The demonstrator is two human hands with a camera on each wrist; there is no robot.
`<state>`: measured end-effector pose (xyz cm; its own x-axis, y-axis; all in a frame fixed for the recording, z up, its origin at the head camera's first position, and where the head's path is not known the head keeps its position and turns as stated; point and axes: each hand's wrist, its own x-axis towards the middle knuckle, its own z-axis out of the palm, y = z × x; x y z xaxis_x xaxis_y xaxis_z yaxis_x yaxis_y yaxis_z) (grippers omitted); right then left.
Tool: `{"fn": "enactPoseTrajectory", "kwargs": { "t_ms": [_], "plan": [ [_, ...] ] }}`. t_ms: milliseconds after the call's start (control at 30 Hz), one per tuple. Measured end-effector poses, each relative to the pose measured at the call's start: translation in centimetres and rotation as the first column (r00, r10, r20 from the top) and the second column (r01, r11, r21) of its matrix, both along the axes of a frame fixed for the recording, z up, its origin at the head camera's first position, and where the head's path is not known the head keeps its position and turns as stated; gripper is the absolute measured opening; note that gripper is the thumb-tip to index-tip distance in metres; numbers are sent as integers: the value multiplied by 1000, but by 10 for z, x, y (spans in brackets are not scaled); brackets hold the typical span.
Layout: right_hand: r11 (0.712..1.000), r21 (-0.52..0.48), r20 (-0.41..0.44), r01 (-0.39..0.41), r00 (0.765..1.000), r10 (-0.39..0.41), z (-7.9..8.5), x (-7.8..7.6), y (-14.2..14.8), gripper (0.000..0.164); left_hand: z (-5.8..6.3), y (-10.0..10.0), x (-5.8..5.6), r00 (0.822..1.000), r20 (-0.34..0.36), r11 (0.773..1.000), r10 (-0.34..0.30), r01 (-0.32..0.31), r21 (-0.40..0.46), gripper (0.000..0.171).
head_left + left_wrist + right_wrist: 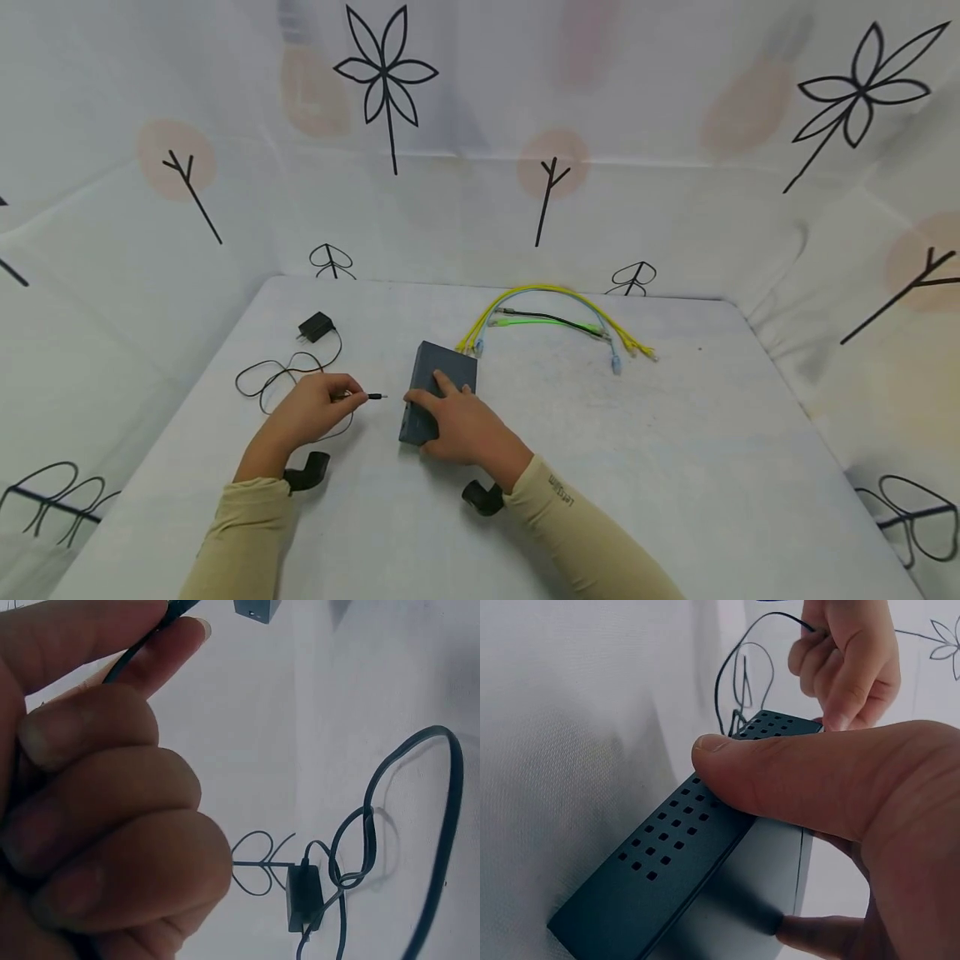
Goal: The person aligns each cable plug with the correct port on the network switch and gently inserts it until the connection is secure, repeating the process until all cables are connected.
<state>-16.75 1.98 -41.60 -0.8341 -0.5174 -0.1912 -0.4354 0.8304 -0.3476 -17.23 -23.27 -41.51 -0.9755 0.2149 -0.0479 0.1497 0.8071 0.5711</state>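
Pinching plug [376,397], left grip [318,408] sits just left of box [446,360]; right grip [467,423] grasps box across its top. Box rests on white desk [675,483], adapter [316,326] and looped cord [457,776] left of it, cables [551,287] beyond. White walls [465,217] with black plant drawings [383,73] behind and at sides.

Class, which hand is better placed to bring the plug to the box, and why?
Left, probably: the left hand pinches the cable near its plug, which points toward the box; the right hand holds the box.
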Motion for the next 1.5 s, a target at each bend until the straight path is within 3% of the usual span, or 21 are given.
{"fn": "enactPoseTrajectory", "kwargs": {
  "t_ms": [633,1167,1500],
  "plan": [
    [1000,-16,-7,-16,1000,16,2,1,2,75,2,5,5,995,64,997,-72,69,42,20],
    [1000,-22,-15,-13,1000,12,2,2,2,74,5,9,5,975,165,987,-152,141,78,22],
    [1000,-23,-14,-10,1000,10,1,2,2,75,5,11,6,965,162,978,-204,195,69,19]
  ]
}}
